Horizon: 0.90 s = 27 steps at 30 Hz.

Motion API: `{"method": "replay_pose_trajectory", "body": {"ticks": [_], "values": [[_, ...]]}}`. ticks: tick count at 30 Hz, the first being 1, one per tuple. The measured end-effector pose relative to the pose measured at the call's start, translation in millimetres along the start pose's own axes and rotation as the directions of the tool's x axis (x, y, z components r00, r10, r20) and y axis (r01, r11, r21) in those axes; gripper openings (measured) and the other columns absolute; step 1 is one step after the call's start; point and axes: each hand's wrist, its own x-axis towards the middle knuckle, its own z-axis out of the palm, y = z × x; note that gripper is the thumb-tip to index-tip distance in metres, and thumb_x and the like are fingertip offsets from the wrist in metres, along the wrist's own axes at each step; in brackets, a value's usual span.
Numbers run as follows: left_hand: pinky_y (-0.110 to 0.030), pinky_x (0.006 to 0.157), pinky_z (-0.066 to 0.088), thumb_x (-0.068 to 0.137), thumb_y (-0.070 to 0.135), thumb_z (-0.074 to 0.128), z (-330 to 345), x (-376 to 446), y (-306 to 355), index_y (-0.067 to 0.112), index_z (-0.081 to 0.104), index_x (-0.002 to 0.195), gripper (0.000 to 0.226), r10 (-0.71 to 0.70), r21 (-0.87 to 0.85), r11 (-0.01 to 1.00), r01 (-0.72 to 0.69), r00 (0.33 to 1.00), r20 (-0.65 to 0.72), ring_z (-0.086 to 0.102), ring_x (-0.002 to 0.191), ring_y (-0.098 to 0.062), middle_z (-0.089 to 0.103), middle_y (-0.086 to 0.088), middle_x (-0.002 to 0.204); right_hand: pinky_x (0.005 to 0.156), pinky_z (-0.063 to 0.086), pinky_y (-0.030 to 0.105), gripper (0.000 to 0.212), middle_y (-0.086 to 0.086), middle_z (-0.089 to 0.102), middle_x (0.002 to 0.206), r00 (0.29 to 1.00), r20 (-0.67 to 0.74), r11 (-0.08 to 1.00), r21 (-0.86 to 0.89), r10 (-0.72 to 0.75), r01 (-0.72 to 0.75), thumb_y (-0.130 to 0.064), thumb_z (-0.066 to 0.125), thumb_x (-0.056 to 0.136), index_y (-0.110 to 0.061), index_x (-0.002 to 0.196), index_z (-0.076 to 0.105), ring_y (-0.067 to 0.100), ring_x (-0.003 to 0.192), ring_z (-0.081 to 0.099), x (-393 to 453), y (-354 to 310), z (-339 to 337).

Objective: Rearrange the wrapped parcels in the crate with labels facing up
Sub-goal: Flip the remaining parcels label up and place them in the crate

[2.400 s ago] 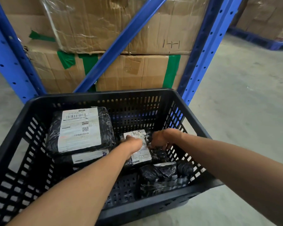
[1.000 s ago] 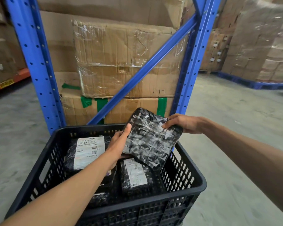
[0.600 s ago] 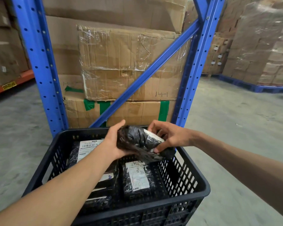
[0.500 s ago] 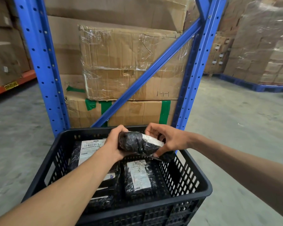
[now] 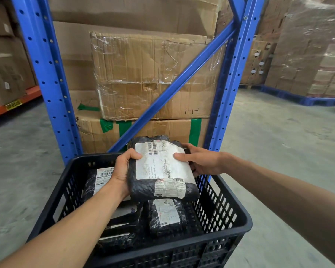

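I hold a black-wrapped parcel (image 5: 161, 169) above the black plastic crate (image 5: 228, 225), its white label facing up. My left hand (image 5: 122, 167) grips its left edge with the thumb on top. Gripping the right edge is my right hand (image 5: 197, 161). Inside the crate a smaller parcel (image 5: 166, 215) lies label up at the right. At the left a stack of parcels (image 5: 103, 180) lies label up, partly hidden by my left arm.
Blue rack uprights (image 5: 46, 78) and a diagonal brace stand right behind the crate, with stacked cardboard boxes (image 5: 147, 74) on the rack. Wrapped box pallets (image 5: 307, 55) stand at the far right. Grey concrete floor (image 5: 278, 142) spreads on both sides.
The parcel was lifted out of the crate with its bare black side showing, then turned over in both hands; its label now faces up.
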Motion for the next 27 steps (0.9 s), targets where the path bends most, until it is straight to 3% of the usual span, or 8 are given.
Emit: {"method": "replay_pose_trajectory", "body": {"ticks": [5, 8, 13, 18, 21, 23, 25, 27], "values": [[-0.043, 0.064, 0.059, 0.067, 0.02, 0.061, -1, 7, 4, 0.007, 0.073, 0.104, 0.041, -0.043, 0.083, 0.995, 0.059, 0.982, -0.182, 0.075, 0.075, -0.035, 0.078, -0.017, 0.093, 0.098, 0.052, 0.057, 0.086, 0.015, 0.064, 0.133, 0.994, -0.093, 0.987, 0.143, -0.062, 0.075, -0.034, 0.081, 0.078, -0.026, 0.149, 0.032, 0.039, 0.12, 0.063, 10, 5, -2], [-0.039, 0.057, 0.059, 0.078, 0.039, 0.066, -4, 12, 1, 0.011, 0.077, 0.092, 0.033, -0.132, 0.098, 0.98, 0.172, 0.936, -0.327, 0.075, 0.067, -0.033, 0.078, -0.017, 0.087, 0.09, 0.056, 0.057, 0.078, 0.013, 0.07, 0.124, 0.97, -0.225, 0.954, 0.258, -0.091, 0.149, -0.032, 0.083, 0.073, -0.023, 0.137, 0.041, 0.034, 0.112, 0.068, 12, 6, -4], [-0.055, 0.084, 0.056, 0.066, 0.048, 0.082, -6, 7, -20, 0.009, 0.056, 0.121, 0.073, -0.336, -0.015, 0.933, 0.358, 0.859, -0.385, 0.068, 0.102, -0.042, 0.066, -0.023, 0.118, 0.07, 0.062, 0.048, 0.085, 0.006, 0.073, 0.112, 0.87, -0.479, 0.903, 0.316, -0.113, 0.291, -0.021, 0.09, 0.063, -0.022, 0.133, 0.042, 0.028, 0.092, 0.076, 18, 15, -3], [-0.057, 0.077, 0.052, 0.074, 0.036, 0.08, 13, 19, -33, 0.009, 0.048, 0.13, 0.069, -0.379, -0.031, 0.919, 0.394, 0.857, -0.35, 0.063, 0.099, -0.041, 0.062, -0.024, 0.118, 0.076, 0.062, 0.052, 0.089, 0.009, 0.07, 0.12, 0.899, -0.434, 0.931, 0.297, -0.066, 0.212, -0.017, 0.094, 0.054, -0.015, 0.129, 0.048, 0.031, 0.102, 0.072, 18, 37, -5], [-0.057, 0.076, 0.055, 0.081, 0.022, 0.076, 19, 35, -48, 0.017, 0.043, 0.139, 0.068, -0.255, -0.009, 0.958, 0.286, 0.841, -0.477, 0.065, 0.102, -0.036, 0.063, -0.017, 0.122, 0.08, 0.062, 0.048, 0.087, 0.01, 0.068, 0.124, 0.935, -0.352, 0.969, 0.207, -0.052, 0.132, -0.011, 0.093, 0.056, -0.009, 0.13, 0.048, 0.029, 0.108, 0.069, 10, 49, -14], [-0.062, 0.087, 0.051, 0.082, 0.011, 0.074, 14, 42, -55, 0.027, 0.029, 0.145, 0.079, -0.093, 0.118, 0.973, 0.2, 0.801, -0.591, 0.061, 0.111, -0.036, 0.056, -0.013, 0.133, 0.082, 0.061, 0.047, 0.086, 0.006, 0.059, 0.13, 0.953, -0.303, 0.983, 0.171, -0.015, 0.07, -0.014, 0.09, 0.064, -0.017, 0.134, 0.039, 0.027, 0.112, 0.064, 5, 53, -21], [-0.054, 0.095, 0.05, 0.084, 0.013, 0.072, 8, 46, -57, 0.029, 0.025, 0.148, 0.081, 0.028, 0.302, 0.935, 0.185, 0.812, -0.583, 0.057, 0.118, -0.032, 0.051, -0.008, 0.14, 0.086, 0.058, 0.05, 0.079, 0.002, 0.057, 0.132, 0.965, -0.257, 0.984, 0.178, 0.049, -0.003, -0.028, 0.083, 0.077, -0.037, 0.136, 0.032, 0.027, 0.114, 0.063, 5, 56, -22], [-0.04, 0.097, 0.048, 0.087, 0.018, 0.07, 1, 49, -59, 0.025, 0.025, 0.151, 0.078, 0.08, 0.433, 0.879, 0.2, 0.833, -0.547, 0.053, 0.124, -0.027, 0.047, -0.004, 0.145, 0.092, 0.055, 0.054, 0.066, 0.006, 0.062, 0.134, 0.963, -0.239, 0.978, 0.193, 0.128, -0.082, -0.037, 0.073, 0.086, -0.027, 0.141, 0.039, 0.028, 0.114, 0.065, 10, 57, -15]]}}
